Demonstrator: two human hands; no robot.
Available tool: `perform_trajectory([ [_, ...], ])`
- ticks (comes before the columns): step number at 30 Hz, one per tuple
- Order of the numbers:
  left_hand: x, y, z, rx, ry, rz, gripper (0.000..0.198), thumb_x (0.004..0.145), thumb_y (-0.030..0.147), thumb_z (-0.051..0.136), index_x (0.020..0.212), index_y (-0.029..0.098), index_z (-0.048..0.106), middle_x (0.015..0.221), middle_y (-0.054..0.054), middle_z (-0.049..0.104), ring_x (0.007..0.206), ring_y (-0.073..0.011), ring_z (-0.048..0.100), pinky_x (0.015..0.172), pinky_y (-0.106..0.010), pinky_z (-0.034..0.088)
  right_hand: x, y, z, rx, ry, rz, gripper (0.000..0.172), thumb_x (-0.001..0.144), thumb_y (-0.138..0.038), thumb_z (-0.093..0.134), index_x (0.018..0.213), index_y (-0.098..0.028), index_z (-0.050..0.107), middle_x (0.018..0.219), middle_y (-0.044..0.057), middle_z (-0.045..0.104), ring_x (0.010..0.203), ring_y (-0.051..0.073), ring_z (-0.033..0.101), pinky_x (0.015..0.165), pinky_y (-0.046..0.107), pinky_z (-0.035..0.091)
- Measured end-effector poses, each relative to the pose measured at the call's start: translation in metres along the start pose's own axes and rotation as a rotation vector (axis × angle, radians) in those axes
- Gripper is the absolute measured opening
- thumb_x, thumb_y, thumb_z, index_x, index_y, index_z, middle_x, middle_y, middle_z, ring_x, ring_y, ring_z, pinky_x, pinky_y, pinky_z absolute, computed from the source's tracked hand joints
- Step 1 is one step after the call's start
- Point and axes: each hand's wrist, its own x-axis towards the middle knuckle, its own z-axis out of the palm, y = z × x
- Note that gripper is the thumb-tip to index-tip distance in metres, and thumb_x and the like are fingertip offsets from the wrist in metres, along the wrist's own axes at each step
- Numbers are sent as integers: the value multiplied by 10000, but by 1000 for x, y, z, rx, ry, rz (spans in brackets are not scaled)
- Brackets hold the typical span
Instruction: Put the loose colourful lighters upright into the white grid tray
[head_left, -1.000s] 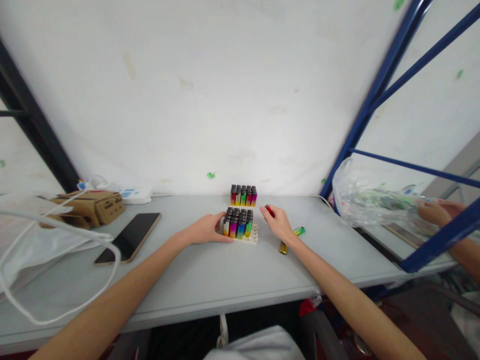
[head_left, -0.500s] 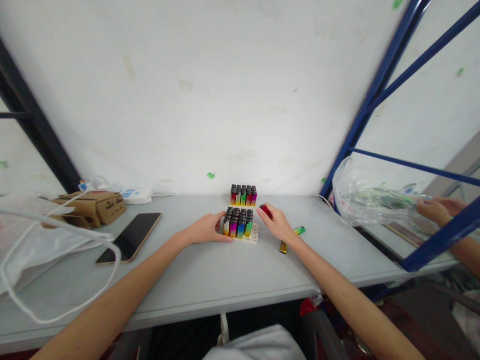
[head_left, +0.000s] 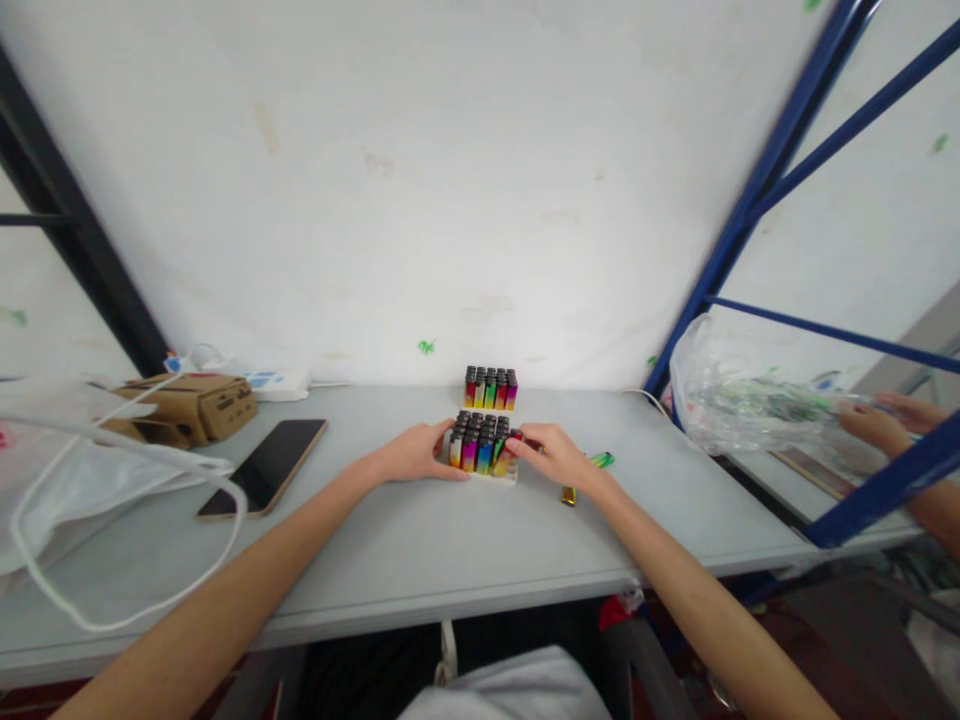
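My left hand (head_left: 416,454) grips the left side of a white lighter tray (head_left: 504,480), thumb along the near edge and fingers behind. Rows of upright colourful lighters (head_left: 470,452) with black tops fill most of it. At the tray's right end my right hand (head_left: 553,455) pinches a red lighter (head_left: 515,437), tilted over the slots; its lower part is hard to make out. Under and beside my right wrist lie a gold lighter (head_left: 568,496) and a green lighter (head_left: 602,460). Behind the tray stands a second block of lighters (head_left: 491,388).
On the left of the grey table (head_left: 390,560) are a phone (head_left: 266,468), a cardboard box (head_left: 202,408), a white cable (head_left: 238,520) and a power strip (head_left: 277,385). Blue rack bars (head_left: 720,240) rise on the right. Beyond them another person's hands (head_left: 877,425) handle a clear plastic bag (head_left: 705,390).
My right hand has moved left and slightly down, bringing the red lighter from beside the tray to its right end. My left hand keeps its hold on the tray.
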Motion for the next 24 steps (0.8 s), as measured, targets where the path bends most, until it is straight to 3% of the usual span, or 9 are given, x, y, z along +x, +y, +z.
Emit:
perform_trajectory([
  [4, -1, 2, 0, -10, 2, -2, 741, 695, 698, 772, 1223, 212, 587, 751, 24, 644, 675, -204, 589, 595, -273, 350, 0, -1, 2, -62, -24, -74, 475, 1048, -560, 465, 755, -193, 538, 712, 0, 546, 647, 143, 475, 632, 269, 340],
  [9, -2, 4, -1, 5, -5, -9, 739, 698, 698, 768, 1222, 211, 582, 755, 23, 647, 670, -205, 593, 588, -274, 347, 0, -3, 5, -53, -132, -27, 448, 1040, -551, 495, 781, -195, 581, 692, -6, 581, 600, 138, 477, 607, 263, 332],
  [14, -1, 3, -1, 40, -1, -16, 732, 693, 709, 760, 1193, 207, 579, 723, 34, 615, 658, -203, 580, 578, -274, 337, 2, -5, 3, -61, -139, 29, 506, 1002, -616, 530, 725, -195, 574, 648, -16, 581, 570, 128, 462, 584, 259, 316],
  [20, 0, 4, -2, 39, -8, -11, 727, 696, 710, 760, 1187, 204, 580, 742, 24, 616, 665, -208, 577, 578, -280, 349, -9, 44, -29, -230, -2, 185, 503, 1070, -511, 381, 806, -187, 661, 747, 47, 671, 696, 177, 578, 710, 288, 409],
  [24, -1, 5, -3, 45, -13, -22, 726, 695, 735, 745, 1162, 204, 582, 740, 21, 613, 669, -217, 581, 578, -289, 352, -30, 80, -56, -168, -131, 307, 393, 915, -560, 640, 944, -179, 727, 933, 84, 740, 827, 218, 648, 762, 303, 469],
])
